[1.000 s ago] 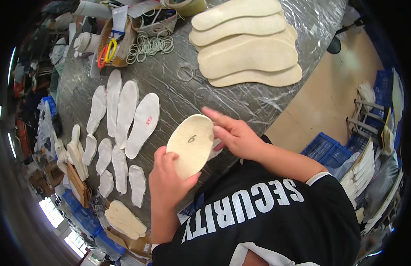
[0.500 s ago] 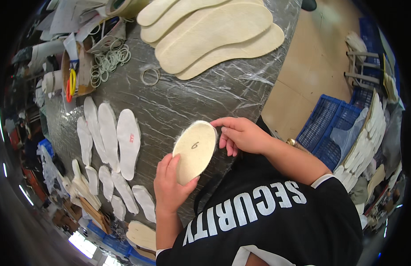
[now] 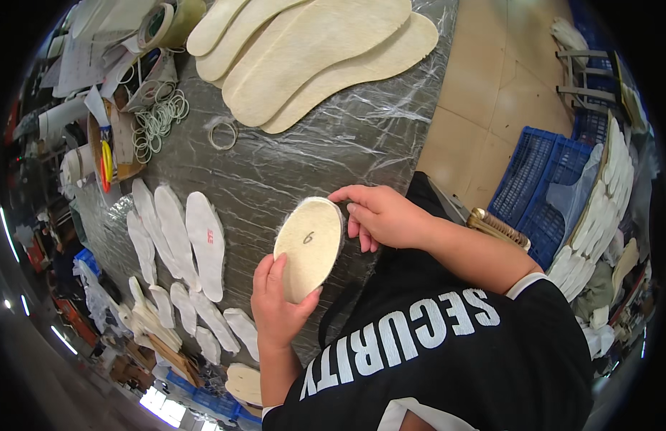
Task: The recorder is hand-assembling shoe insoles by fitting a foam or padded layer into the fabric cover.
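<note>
In my left hand [image 3: 281,298] is a cream, fuzzy-edged insole [image 3: 309,248], seen as an oval, with a dark handwritten mark on its face. My thumb and fingers clasp its lower left side, above the plastic-covered table [image 3: 275,169]. A second layer seems to lie beneath it, but I cannot tell how many. My right hand [image 3: 376,215] is at the upper right edge, the index fingertip touching the rim. Its thumb is close to that finger and the other fingers are curled. Whether they pinch some fluff is too small to see.
Large cream insoles [image 3: 318,61] overlap at the table's far side. Several white insoles [image 3: 205,244] lie to the left. Pale rubber bands [image 3: 160,122] hang by a box holding yellow-and-red-handled scissors [image 3: 106,161]. Blue crates [image 3: 538,183] stand on the floor at right.
The view has shifted, so the table and its insoles sit lower and further left. Both hands keep nearly the same hold, with the right index finger still at the insole's upper rim.
</note>
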Action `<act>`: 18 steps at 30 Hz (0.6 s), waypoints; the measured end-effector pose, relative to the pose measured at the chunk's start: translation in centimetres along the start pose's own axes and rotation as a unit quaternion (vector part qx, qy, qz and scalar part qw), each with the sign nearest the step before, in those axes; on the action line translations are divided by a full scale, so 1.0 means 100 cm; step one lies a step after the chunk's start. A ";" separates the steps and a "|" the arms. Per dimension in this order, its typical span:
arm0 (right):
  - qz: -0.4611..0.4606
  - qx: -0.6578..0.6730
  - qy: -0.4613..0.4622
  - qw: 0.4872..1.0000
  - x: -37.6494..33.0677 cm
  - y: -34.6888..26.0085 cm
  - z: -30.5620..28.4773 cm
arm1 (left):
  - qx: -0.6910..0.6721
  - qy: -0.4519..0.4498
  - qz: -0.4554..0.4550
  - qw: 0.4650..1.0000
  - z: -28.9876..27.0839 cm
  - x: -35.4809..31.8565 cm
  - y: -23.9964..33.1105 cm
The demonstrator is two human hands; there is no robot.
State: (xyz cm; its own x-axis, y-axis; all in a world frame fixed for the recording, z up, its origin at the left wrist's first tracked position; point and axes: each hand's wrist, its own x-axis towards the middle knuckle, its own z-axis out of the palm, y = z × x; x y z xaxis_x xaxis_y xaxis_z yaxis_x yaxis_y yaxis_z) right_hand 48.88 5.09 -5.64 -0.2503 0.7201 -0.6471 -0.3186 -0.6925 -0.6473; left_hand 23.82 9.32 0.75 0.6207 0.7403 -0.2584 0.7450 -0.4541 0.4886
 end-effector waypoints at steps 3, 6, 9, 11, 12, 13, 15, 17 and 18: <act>-0.008 -0.007 -0.004 1.000 0.000 0.000 0.000 | 0.006 0.000 0.002 1.000 -0.001 0.001 0.001; -0.007 -0.007 -0.004 1.000 0.001 0.000 0.000 | 0.010 -0.003 0.004 1.000 -0.001 0.002 0.000; -0.007 -0.007 -0.008 1.000 0.001 0.000 -0.001 | 0.013 -0.009 0.002 1.000 0.000 0.003 0.000; -0.008 -0.011 -0.011 1.000 0.002 0.000 -0.001 | 0.015 -0.012 0.001 1.000 0.000 0.003 0.000; -0.008 -0.011 -0.011 1.000 0.002 0.000 -0.001 | 0.014 -0.012 -0.001 1.000 0.000 0.003 0.001; -0.009 -0.013 -0.013 1.000 0.002 0.000 -0.001 | 0.014 -0.012 -0.002 1.000 0.000 0.004 0.002; -0.010 -0.015 -0.014 1.000 0.002 0.000 -0.002 | 0.017 -0.014 -0.005 1.000 -0.001 0.004 0.003; -0.010 -0.011 -0.016 1.000 0.002 0.000 -0.002 | 0.020 -0.017 -0.008 1.000 -0.001 0.005 0.003; -0.010 -0.011 -0.016 1.000 0.002 -0.001 -0.002 | 0.019 -0.016 -0.007 1.000 -0.001 0.006 0.004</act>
State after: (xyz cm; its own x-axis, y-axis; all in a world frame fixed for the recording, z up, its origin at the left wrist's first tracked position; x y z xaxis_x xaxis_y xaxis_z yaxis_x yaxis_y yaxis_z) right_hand 49.05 5.27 -5.78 -0.2727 0.7346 -0.6213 -0.3044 -0.6785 -0.6686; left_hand 24.43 9.61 0.91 0.6177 0.7301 -0.2922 0.7618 -0.4634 0.4527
